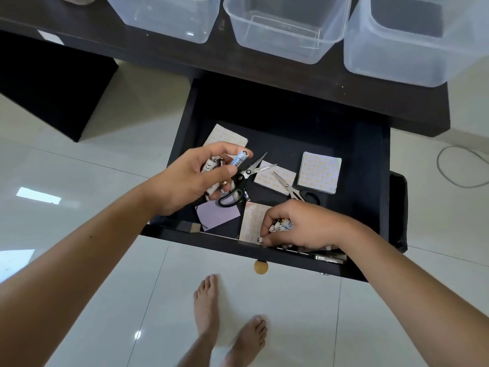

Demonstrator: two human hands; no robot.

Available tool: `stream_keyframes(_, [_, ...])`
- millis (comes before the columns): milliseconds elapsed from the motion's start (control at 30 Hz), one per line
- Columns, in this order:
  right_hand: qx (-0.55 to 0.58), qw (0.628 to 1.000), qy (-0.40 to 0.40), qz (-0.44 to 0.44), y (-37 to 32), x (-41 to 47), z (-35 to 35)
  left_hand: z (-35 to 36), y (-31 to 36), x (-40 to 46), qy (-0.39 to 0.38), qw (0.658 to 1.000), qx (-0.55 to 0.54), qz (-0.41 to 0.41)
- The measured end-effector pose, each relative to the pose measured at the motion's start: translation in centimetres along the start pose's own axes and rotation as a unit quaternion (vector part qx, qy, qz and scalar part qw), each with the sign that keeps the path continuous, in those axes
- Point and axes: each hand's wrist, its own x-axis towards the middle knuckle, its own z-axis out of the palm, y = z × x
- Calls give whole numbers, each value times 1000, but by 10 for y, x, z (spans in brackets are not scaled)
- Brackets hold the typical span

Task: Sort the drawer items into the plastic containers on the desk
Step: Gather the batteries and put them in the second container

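Left hand [190, 178], mid-frame over the drawer [370, 165], curled around several batteries [239, 158], likely pooling one kind. Right hand [299, 225], lower right, fingers pinched on more batteries by the front edge. Scissors [244, 176] lay between. Containers [288, 27] stood empty along the top, awaiting them.

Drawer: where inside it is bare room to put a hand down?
The back of the drawer, behind the paper pads, is bare. The front is crowded: two scissors, pads, and both hands, left hand and right hand, holding batteries.
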Motion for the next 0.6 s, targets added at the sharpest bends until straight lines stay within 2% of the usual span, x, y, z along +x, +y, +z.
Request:
stream_keyframes(67, [72,997,4,0,3,-2,1,4,-1,-2,-11,995,-101,-18])
stream_keyframes(167, [172,984,41,-19,0,-6,-2,8,-2,-5,-23,988,-154,-17])
stream_keyframes(333, [257,960,103,-30,-6,0,-11,6,-5,-7,-2,994,-103,-21])
stream_keyframes(600, [292,937,190,-3,-22,25,-14,1,-2,-15,20,995,-93,-27])
